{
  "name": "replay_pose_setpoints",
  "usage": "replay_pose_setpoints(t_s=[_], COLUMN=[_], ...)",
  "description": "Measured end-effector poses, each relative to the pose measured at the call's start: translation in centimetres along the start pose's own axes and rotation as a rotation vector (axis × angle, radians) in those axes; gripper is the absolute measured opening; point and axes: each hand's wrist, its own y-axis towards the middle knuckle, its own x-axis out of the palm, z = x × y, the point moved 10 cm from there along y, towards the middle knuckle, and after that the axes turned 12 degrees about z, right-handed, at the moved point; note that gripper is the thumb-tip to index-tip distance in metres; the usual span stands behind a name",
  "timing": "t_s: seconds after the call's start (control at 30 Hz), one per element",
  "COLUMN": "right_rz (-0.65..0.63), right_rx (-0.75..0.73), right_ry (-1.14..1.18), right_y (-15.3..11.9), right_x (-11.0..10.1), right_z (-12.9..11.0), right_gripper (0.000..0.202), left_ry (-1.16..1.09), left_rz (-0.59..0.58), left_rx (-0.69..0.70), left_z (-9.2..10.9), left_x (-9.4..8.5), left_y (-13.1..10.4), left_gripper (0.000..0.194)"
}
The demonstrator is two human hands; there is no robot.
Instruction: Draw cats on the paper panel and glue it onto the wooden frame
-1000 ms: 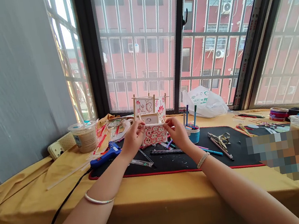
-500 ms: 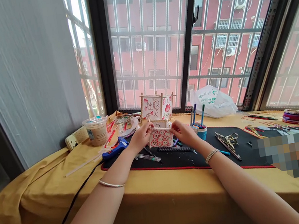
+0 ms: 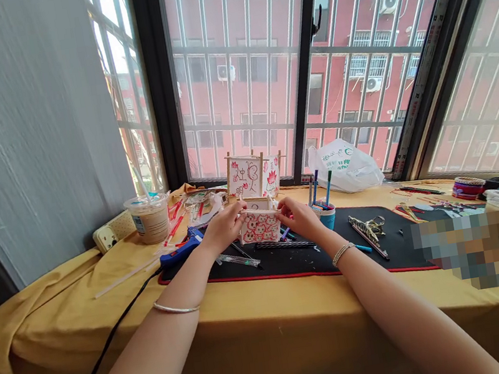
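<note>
On the black mat (image 3: 290, 264) at the far side of the surface (image 3: 261, 318), in the head view, a small paper lantern (image 3: 259, 226) with red drawings stands between the two hands. The left hand (image 3: 224, 228) is closed on its left top corner, and the right hand (image 3: 296, 217) is closed on its right top corner; the top stick runs left to right between them. Both hands are equally near. Just behind stands a bigger lantern (image 3: 252, 176). A blue glue gun (image 3: 183, 252) lies left, a cup of pens (image 3: 327, 215) right, a drink cup (image 3: 149, 217) further left.
</note>
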Motion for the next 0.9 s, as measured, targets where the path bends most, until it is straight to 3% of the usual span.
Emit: replay_pose_setpoints(t_s=[0.33, 0.9], right_rz=[-0.056, -0.108], right_rx=[0.108, 0.128], right_ry=[0.155, 0.154], right_y=[0.1, -0.1], right_x=[0.9, 1.1], right_z=[0.9, 1.2], right_gripper=[0.027, 0.028], left_ry=[0.013, 0.067], left_rz=[0.012, 0.052], left_rx=[0.007, -0.155], left_z=[0.5, -1.6], left_x=[-0.7, -1.1], left_y=[0.2, 0.3], left_gripper=[0.023, 0.033])
